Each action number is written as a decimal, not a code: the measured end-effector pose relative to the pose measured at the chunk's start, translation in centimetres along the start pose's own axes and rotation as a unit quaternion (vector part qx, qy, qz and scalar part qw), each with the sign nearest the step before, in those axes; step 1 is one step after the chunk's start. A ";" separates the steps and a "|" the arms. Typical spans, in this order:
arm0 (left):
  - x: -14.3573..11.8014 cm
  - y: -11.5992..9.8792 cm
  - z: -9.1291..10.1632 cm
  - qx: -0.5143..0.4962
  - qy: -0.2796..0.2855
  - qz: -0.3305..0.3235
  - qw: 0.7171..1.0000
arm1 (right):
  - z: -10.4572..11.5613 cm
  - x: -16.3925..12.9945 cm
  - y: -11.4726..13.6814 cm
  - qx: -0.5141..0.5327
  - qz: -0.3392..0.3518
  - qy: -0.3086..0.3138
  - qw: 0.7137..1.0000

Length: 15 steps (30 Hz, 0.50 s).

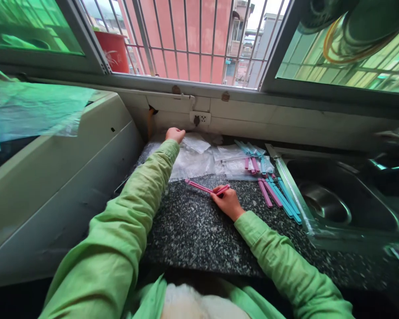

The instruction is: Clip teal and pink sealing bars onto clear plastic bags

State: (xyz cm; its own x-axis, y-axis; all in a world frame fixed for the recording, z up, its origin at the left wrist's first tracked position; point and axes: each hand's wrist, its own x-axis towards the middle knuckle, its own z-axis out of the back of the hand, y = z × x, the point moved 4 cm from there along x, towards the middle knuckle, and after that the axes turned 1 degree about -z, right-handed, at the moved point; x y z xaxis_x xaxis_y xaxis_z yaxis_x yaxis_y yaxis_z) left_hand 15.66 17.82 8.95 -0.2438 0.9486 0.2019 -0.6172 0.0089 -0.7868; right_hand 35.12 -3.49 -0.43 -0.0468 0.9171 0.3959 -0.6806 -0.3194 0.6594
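My right hand is closed on a slim pink plastic stick, which points left over the speckled counter. Its near end shows above my fingers. Further away, my left hand is closed with its fingers curled, by the far edge of a pile of clear plastic bags. Whatever it may pinch is too small to make out. Right of my right hand lie several loose pink sticks and blue sticks. More pink and blue sticks in clear packets rest behind them.
A speckled dark countertop spans the middle. On the right is a metal sink. A large pale appliance with plastic film on top stands to the left. A wall socket sits below the barred window.
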 end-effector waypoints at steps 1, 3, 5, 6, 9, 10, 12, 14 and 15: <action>-0.6 -0.3 0.3 0.007 0.021 -0.016 1.000 | 0.0 0.0 0.0 -0.001 0.002 -0.003 1.000; -2.4 -0.7 0.9 0.019 0.068 -0.050 0.996 | 0.2 0.1 0.0 -0.001 0.008 -0.010 1.000; -4.6 -0.7 1.4 0.024 0.108 -0.083 0.990 | 0.4 0.1 0.0 0.002 0.011 -0.015 1.000; -5.8 -0.4 1.6 0.028 0.124 -0.097 0.987 | 0.5 0.0 0.1 0.003 0.012 -0.019 1.000; -9.8 1.1 1.9 0.038 0.175 -0.119 0.977 | 0.8 -0.2 0.2 0.007 0.013 -0.030 0.999; -11.0 1.7 2.0 0.047 0.181 -0.122 0.975 | 0.8 -0.3 0.3 0.007 0.015 -0.032 0.999; -13.1 2.9 2.1 0.070 0.185 -0.127 0.972 | 0.9 -0.6 0.5 0.004 0.019 -0.036 0.999; -14.7 3.9 2.0 0.082 0.179 -0.124 0.973 | 1.0 -0.8 0.7 0.001 0.022 -0.041 0.999; -15.3 4.3 1.9 0.082 0.178 -0.119 0.973 | 1.0 -0.9 0.8 0.000 0.022 -0.042 0.999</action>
State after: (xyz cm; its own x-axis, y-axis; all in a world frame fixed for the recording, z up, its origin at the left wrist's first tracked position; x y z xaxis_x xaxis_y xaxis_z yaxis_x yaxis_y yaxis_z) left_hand 15.31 2.73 3.57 0.1771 0.9756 0.1299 -0.7424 0.2191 -0.6331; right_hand 35.32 -4.78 0.34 -0.0149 0.8787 0.4771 -0.6788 -0.3592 0.6404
